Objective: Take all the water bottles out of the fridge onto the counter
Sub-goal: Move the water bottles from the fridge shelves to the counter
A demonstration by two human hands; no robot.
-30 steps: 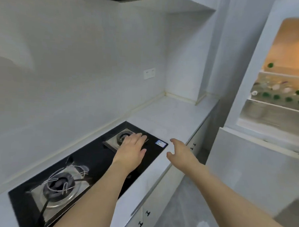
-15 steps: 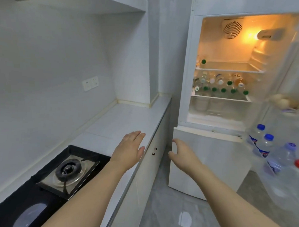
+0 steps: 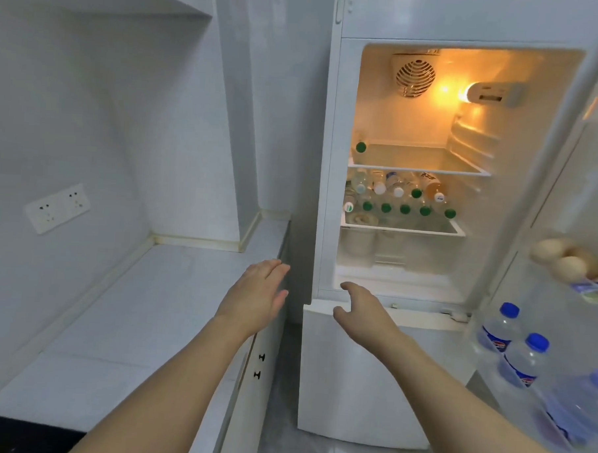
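While both hands (image 3: 253, 293) (image 3: 362, 309) reach out relaxed and holding nothing, seemingly stacked water bottles (image 3: 396, 198) lie well beyond them.

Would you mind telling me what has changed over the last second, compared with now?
The view swung from the stove to the open fridge and came closer. Both the left hand and right hand went along, reaching forward, now near the fridge front. Nothing was grasped: both hands stay open and empty, and the bottles remain on their shelf.
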